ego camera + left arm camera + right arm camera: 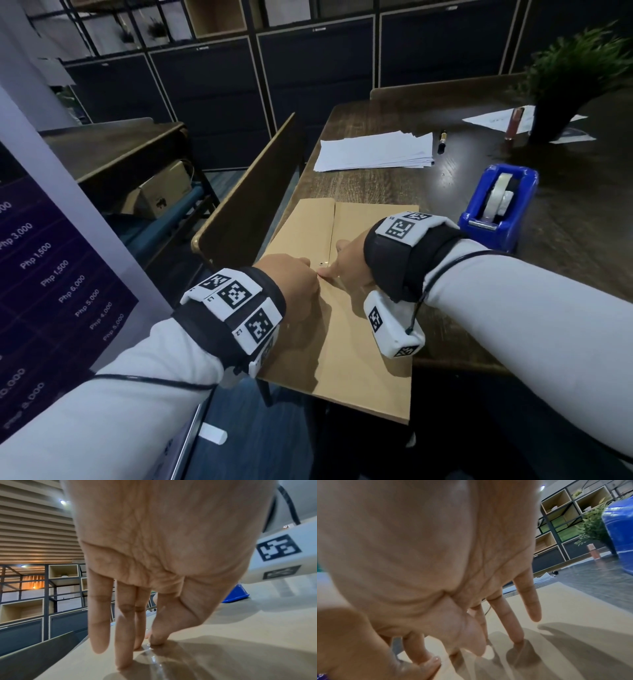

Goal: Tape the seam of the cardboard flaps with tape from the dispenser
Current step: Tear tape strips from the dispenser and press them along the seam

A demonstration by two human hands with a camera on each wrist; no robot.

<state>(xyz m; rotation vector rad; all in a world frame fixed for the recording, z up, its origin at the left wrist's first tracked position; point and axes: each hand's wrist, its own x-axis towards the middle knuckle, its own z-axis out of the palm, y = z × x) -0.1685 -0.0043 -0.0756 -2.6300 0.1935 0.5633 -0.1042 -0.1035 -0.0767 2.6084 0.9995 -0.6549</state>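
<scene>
Two tan cardboard flaps [363,342] lie flat at the table's near edge, and their seam [334,222] runs away from me. Over the seam my two hands meet. The left hand [291,277] presses straight fingers [125,642] and its thumb onto a clear tape strip [155,661] on the cardboard [240,649]. From the right side of the seam, the right hand [346,257] touches the cardboard [565,615] with extended fingers [513,626] and holds nothing. The blue tape dispenser [496,205] stands to the right on the table, apart from both hands.
Behind the cardboard lies a stack of white paper [373,150] with a marker [442,141] beside it. A potted plant [561,113] and a small tube [512,123] stand at the far right. A chair back [246,195] rises left of the table, and a price banner [51,274] is further left.
</scene>
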